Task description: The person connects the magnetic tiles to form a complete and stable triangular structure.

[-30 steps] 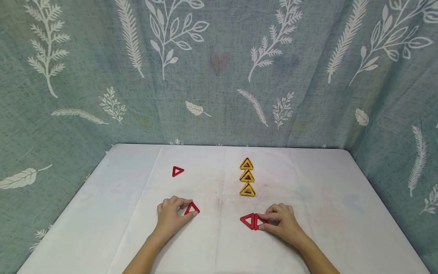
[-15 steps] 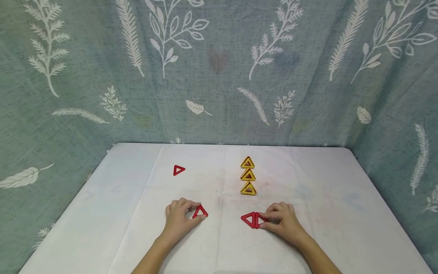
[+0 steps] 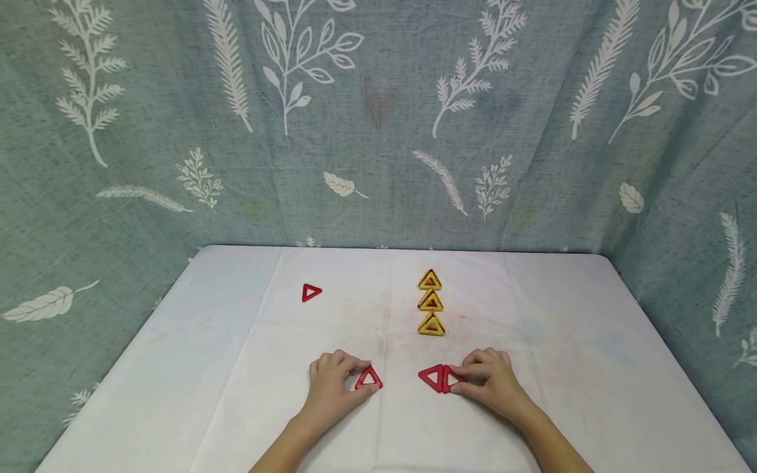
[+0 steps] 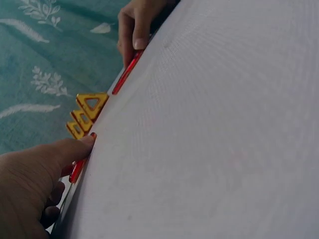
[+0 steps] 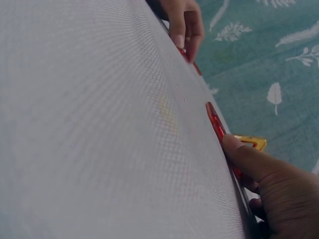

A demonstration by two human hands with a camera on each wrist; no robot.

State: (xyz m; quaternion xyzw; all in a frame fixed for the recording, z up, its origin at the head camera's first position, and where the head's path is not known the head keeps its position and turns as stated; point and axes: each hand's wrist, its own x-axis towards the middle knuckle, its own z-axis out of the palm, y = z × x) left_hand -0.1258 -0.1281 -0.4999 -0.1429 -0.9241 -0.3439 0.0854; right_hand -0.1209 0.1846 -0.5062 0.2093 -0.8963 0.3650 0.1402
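My left hand [image 3: 336,389] pinches a red open-centred triangle tile [image 3: 376,377] between thumb and fingers, low over the white cloth. To its right, two more red triangle tiles lie edge to edge, a left one [image 3: 440,379] pointing left and a right one [image 3: 446,381]. My right hand [image 3: 492,381] pinches the right tile, its thumb and fingertips covering part of it. In the right wrist view, the right thumb [image 5: 249,158] presses on the edge of a red tile [image 5: 215,122]. A gap of bare cloth separates the left hand's tile from the joined pair.
Behind the hands, three yellow triangle pieces [image 3: 431,332] form a column; in the left wrist view the yellow pieces [image 4: 102,103] rise above the cloth. One loose red triangle tile [image 3: 305,292] lies at back left. A leaf-patterned curtain [image 3: 378,164] surrounds the white table [image 3: 568,328].
My left hand has slid right and slightly nearer to me with its red tile, closing toward the joined pair. My right hand keeps its grip in nearly the same place.
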